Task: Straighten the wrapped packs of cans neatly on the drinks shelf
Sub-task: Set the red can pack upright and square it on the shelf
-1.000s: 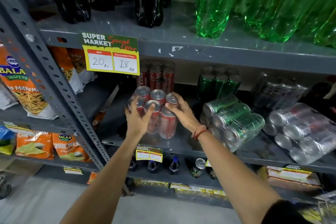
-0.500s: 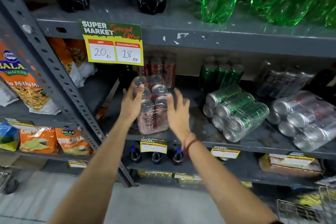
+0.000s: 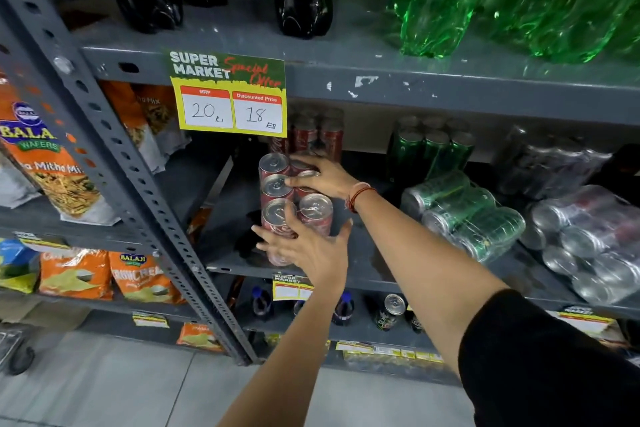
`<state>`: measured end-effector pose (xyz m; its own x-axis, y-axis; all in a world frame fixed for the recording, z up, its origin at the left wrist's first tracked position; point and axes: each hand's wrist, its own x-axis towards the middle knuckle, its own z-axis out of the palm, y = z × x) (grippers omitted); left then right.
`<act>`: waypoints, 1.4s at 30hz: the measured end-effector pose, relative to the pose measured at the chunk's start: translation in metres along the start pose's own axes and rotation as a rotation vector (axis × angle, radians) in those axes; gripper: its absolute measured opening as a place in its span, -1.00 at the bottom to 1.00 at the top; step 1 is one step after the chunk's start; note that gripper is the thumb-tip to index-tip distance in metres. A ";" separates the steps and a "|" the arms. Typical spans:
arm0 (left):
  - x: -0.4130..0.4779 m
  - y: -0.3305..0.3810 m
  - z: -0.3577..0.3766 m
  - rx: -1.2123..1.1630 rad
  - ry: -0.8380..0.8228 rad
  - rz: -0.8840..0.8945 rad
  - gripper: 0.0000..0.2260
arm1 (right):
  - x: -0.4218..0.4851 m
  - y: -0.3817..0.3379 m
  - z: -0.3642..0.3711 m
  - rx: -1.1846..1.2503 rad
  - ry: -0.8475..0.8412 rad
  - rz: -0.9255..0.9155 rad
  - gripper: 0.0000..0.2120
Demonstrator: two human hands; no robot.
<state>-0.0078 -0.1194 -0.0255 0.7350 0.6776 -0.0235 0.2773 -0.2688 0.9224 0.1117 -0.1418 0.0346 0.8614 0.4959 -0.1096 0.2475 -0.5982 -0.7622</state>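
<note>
A shrink-wrapped pack of red cans stands upright near the front left of the grey drinks shelf. My left hand presses against its front with the fingers spread and the thumb over a can top. My right hand, with a red thread at the wrist, lies across the top of the pack. To the right, a green can pack lies tipped on its side. Further right, a silver can pack lies tipped too.
Behind stand another red pack, an upright green pack and a dark pack. A yellow price sign hangs from the shelf above. A perforated steel post borders the bay; snack bags lie to its left.
The red pack has been turned so that its long side runs front to back. My left hand moved from its left side to its front, and my right hand moved onto its top.
</note>
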 end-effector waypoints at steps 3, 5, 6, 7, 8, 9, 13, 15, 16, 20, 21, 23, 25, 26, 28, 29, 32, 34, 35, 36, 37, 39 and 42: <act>0.017 -0.010 -0.011 0.005 -0.010 0.028 -0.09 | -0.002 0.008 0.003 0.081 0.109 0.007 -0.48; 0.036 -0.019 -0.027 -0.017 -0.079 0.102 -0.15 | -0.004 0.020 0.008 0.083 0.211 0.002 -0.50; 0.046 -0.023 -0.036 -0.027 -0.140 0.132 -0.17 | -0.009 0.024 0.010 0.070 0.263 0.009 -0.49; 0.057 -0.025 -0.047 -0.020 -0.205 0.156 -0.17 | -0.013 0.029 0.014 0.078 0.313 0.031 -0.47; 0.068 -0.026 -0.057 0.002 -0.268 0.175 -0.17 | -0.020 0.030 0.018 0.116 0.356 0.054 -0.45; 0.078 -0.027 -0.065 0.029 -0.327 0.199 -0.17 | -0.027 0.030 0.023 0.167 0.392 0.071 -0.44; 0.112 -0.025 -0.088 0.122 -0.477 0.303 -0.19 | -0.046 0.022 0.052 0.200 0.514 0.047 -0.40; 0.127 -0.025 -0.094 0.147 -0.550 0.331 -0.18 | -0.051 0.015 0.065 0.159 0.572 0.062 -0.37; 0.135 -0.024 -0.098 0.152 -0.591 0.345 -0.18 | -0.053 0.012 0.072 0.143 0.604 0.078 -0.35; 0.158 -0.014 -0.108 0.197 -0.753 0.341 -0.12 | -0.061 0.004 0.098 0.079 0.724 0.109 -0.33; 0.163 -0.012 -0.109 0.210 -0.778 0.339 -0.12 | -0.062 0.002 0.103 0.059 0.744 0.129 -0.36; 0.171 -0.012 -0.107 0.228 -0.822 0.335 -0.10 | -0.064 -0.002 0.108 0.021 0.778 0.166 -0.41; 0.176 -0.014 -0.105 0.247 -0.854 0.346 -0.08 | -0.065 -0.006 0.109 -0.012 0.792 0.193 -0.44; 0.178 -0.015 -0.104 0.251 -0.868 0.350 -0.07 | -0.066 -0.008 0.108 -0.028 0.792 0.205 -0.44; 0.182 -0.017 -0.103 0.287 -0.867 0.364 -0.05 | -0.067 -0.010 0.105 -0.067 0.780 0.221 -0.44; 0.184 -0.017 -0.103 0.322 -0.859 0.379 -0.04 | -0.067 -0.010 0.102 -0.090 0.765 0.220 -0.44; 0.178 -0.009 -0.103 0.535 -0.809 0.404 -0.02 | -0.077 -0.004 0.087 -0.077 0.679 0.172 -0.45; 0.164 0.007 -0.100 0.738 -0.758 0.388 0.00 | -0.089 0.004 0.069 0.026 0.651 0.135 -0.41; 0.154 0.019 -0.097 0.823 -0.715 0.359 -0.03 | -0.097 0.008 0.057 0.055 0.671 0.117 -0.39; 0.143 0.035 -0.094 0.880 -0.660 0.341 -0.06 | -0.106 0.014 0.044 0.065 0.714 0.103 -0.39; 0.131 0.051 -0.088 0.901 -0.605 0.347 -0.11 | -0.115 0.019 0.030 0.069 0.780 0.095 -0.39; 0.112 0.080 -0.069 0.849 -0.537 0.463 -0.17 | -0.135 0.034 0.000 0.057 0.948 0.100 -0.41; 0.076 0.114 -0.022 0.634 -0.599 0.661 -0.28 | -0.159 0.065 -0.044 -0.034 1.085 0.256 -0.34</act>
<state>0.0656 -0.0837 0.0866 0.9900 -0.1267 0.0614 -0.1407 -0.8766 0.4602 0.0103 -0.2872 0.0305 0.8156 -0.4472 0.3673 0.0052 -0.6290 -0.7774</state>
